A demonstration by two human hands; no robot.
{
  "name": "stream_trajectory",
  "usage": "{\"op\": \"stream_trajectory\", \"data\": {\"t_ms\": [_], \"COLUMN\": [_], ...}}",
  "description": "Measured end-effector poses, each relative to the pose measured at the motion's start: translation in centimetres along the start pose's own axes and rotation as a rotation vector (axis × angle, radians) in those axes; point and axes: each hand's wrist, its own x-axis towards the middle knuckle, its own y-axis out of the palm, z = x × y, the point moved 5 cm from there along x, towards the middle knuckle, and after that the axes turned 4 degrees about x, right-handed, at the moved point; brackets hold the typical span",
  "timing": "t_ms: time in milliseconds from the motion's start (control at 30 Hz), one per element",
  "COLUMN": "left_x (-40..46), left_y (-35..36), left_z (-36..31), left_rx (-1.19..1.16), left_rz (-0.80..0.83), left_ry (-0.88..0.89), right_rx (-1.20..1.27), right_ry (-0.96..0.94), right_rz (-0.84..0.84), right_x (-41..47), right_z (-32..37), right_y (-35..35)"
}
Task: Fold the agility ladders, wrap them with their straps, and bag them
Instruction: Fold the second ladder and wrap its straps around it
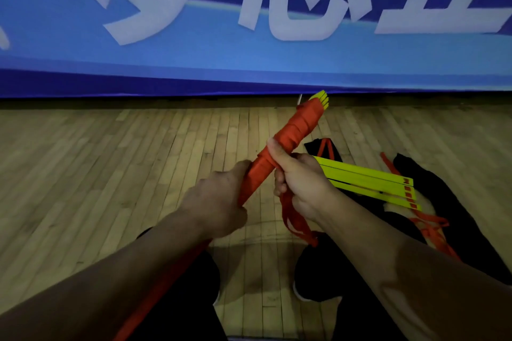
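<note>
the wrapped ladder, a bundle of yellow rungs bound in orange strap, tilts up over the wood floor. the left hand grips its lower end; the right hand curls round its middle, pinching loose strap ends. right of the bundle, a 2nd ladder lies on a black bag. behind it hangs a blue banner.
</note>
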Motion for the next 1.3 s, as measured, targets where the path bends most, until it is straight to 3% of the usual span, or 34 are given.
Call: {"op": "stream_trajectory", "data": {"t_ms": [100,200,267,367,400,433,533,667,733,767,867,900,967,1033,1100,1167,1233,1300], "left_x": [-0.1,-0.6,-0.5,-0.1,0.0,0.2,1.0,0.7,0.6,0.6,0.5,0.2,0.1,0.4,0.0,-0.3,-0.3,-0.1], "left_y": [-0.8,-1.1,-0.9,-0.2,0.1,0.2,-0.2,-0.6,-0.6,-0.7,-0.9,-0.7,-0.9,-1.6,-2.1,-2.2,-1.4,-0.7], "left_z": [1.3,0.8,0.3,-0.4,-0.5,-0.3,1.2,1.6,1.3,1.1,0.5,0.3,0.7,1.4,1.4,0.8,0.5,0.4], "left_rx": [-0.693,-0.914,-0.714,-0.041,0.047,0.009,-0.518,-1.007,-0.956,-0.8,-0.039,0.094,0.061,-0.259,-0.62,-0.807,-0.767,-0.378], "left_rz": [0.199,0.31,0.239,0.07,0.017,0.019,0.182,0.307,0.342,0.32,0.102,0.024,-0.039,0.042,0.161,0.248,0.274,0.206], "left_ry": [-0.048,-0.066,-0.049,-0.002,-0.001,-0.012,-0.074,-0.041,-0.058,-0.073,-0.092,-0.093,-0.074,-0.04,-0.011,0.006,-0.024,-0.051], "right_rx": [0.067,0.117,0.047,-0.155,-0.187,-0.206,-0.211,-0.006,0.076,0.059,-0.08,-0.117,-0.188,-0.181,-0.023,0.145,0.173,0.13], "right_ry": [0.041,0.06,0.029,-0.049,-0.071,-0.085,-0.081,0.051,0.08,0.071,0.015,0.002,-0.031,-0.05,0.018,0.117,0.146,0.122], "right_rz": [0.151,0.236,0.143,-0.002,-0.009,0.012,0.166,0.367,0.366,0.329,0.145,0.098,0.068,0.118,0.235,0.336,0.332,0.248], "right_x": [-0.4,-0.8,-0.8,-0.5,-0.4,-0.3,-0.4,-0.8,-1.0,-1.0,-0.5,-0.4,-0.3,-0.5,-1.0,-1.2,-1.2,-1.0], "right_z": [0.0,0.0,-0.1,-0.3,-0.1,0.1,0.5,0.4,0.2,0.0,-0.5,-0.5,-0.3,0.0,0.0,0.0,-0.1,-0.5], "right_y": [-0.4,-0.3,-0.1,0.0,0.0,0.0,-0.3,0.1,0.5,0.6,0.2,0.2,0.2,0.2,0.5,0.9,1.1,1.0]}}
